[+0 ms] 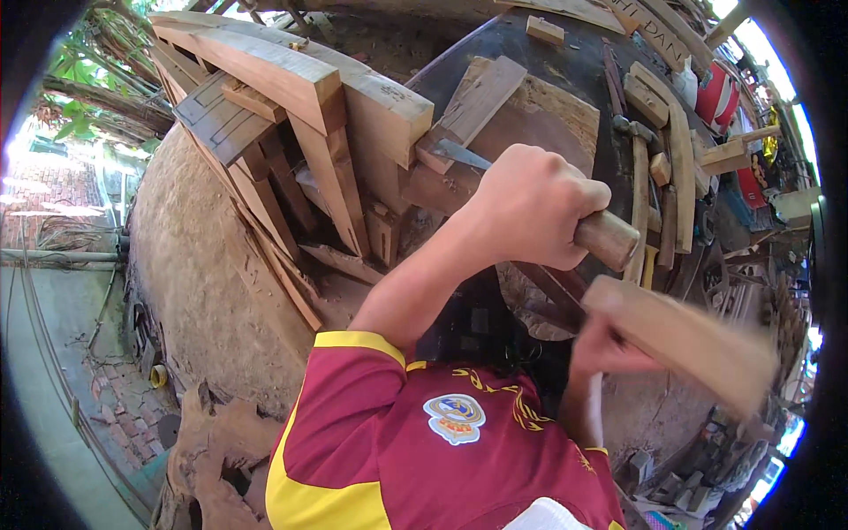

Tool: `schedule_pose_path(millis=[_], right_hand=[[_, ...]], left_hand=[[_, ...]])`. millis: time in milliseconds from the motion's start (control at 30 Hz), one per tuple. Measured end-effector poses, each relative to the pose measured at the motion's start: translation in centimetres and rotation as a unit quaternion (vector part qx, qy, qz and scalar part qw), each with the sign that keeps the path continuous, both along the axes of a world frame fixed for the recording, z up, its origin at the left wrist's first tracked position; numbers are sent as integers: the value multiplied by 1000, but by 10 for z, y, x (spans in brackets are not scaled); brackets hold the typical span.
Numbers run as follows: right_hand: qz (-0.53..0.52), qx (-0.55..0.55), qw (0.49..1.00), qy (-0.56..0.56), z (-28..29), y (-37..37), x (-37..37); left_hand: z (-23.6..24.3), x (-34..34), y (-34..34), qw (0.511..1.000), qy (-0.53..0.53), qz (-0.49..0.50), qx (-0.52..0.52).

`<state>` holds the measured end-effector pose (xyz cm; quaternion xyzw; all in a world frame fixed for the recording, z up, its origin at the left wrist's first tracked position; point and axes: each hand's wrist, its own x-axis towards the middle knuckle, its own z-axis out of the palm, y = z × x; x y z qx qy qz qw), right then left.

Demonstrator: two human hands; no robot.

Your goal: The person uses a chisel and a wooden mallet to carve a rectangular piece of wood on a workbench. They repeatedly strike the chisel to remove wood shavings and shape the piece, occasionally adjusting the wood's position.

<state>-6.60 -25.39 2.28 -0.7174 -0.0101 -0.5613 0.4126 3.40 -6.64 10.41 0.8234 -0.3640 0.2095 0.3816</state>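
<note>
The maroon shirt [477,468] with yellow trim is located closest to the camera. A thick wooden billet [689,344], blurred, is held in the right hand [603,344], with the fingers wrapped near one end; the exact finger placement cannot be told because of the blur. A chisel [609,240] is gripped in the left hand [534,203], which is closed in a tight fist around the wooden handle. The handle butt is directed toward the billet, and a gap is seen between the two. The metal blade is pointed away to the left, its tip at a brown workpiece [433,188] positioned beneath and beyond the fist; the depth of any cut cannot be told. Beyond the workpiece, a grey-brown board [484,99] is laid at an angle. A hammer [639,181] is placed to the right, beside wood strips. Thick beams [256,66] are stacked to the left. At the far side, a small block [545,30] is supported on a dark bench top [579,66].
</note>
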Motion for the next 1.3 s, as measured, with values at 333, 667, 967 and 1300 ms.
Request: schedule_pose_path(millis=[333, 667, 967, 1300], right_hand=[[-35, 125, 990, -61, 2, 7, -4], [-44, 189, 981, 3, -2, -5, -20], [14, -49, 987, 154, -21, -24, -27], [-29, 34, 982, 181, -19, -31, -40]], left_hand=[[-3, 1, -3, 999, 1, -4, 32], [-6, 3, -7, 997, 19, 15, 77], [-11, 2, 0, 992, 39, 33, 118], [8, -3, -23, 995, 16, -34, 87]])
